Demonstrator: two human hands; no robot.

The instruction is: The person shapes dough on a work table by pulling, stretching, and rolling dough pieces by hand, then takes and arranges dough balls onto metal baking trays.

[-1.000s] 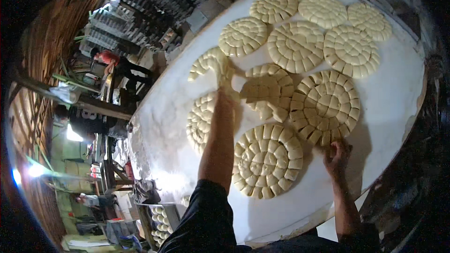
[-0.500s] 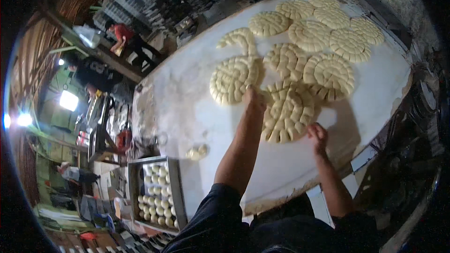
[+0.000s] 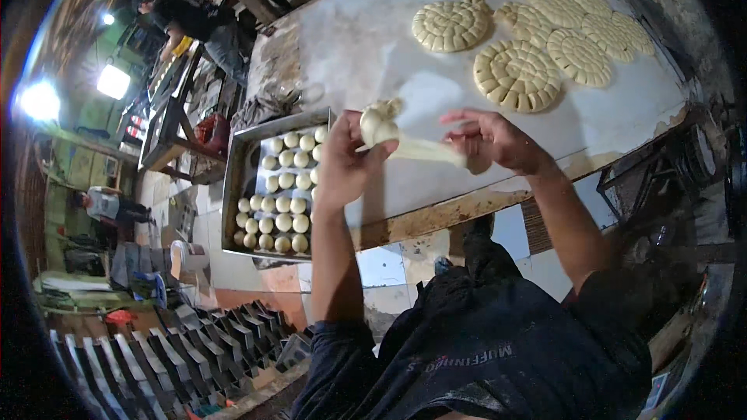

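Dim, with glaring lamps [image 3: 113, 82] left.

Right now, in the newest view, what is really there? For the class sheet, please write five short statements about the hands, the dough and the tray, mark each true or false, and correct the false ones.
1. A pale strip of dough stretches from the left hand toward the right hand. True.
2. The left hand is empty. False: it holds a lump of dough.
3. Flat rounds of cut dough lie on the table. True.
4. A tray holds many round dough balls. True.
5. The tray is to the right of both hands. False: it is to their left.
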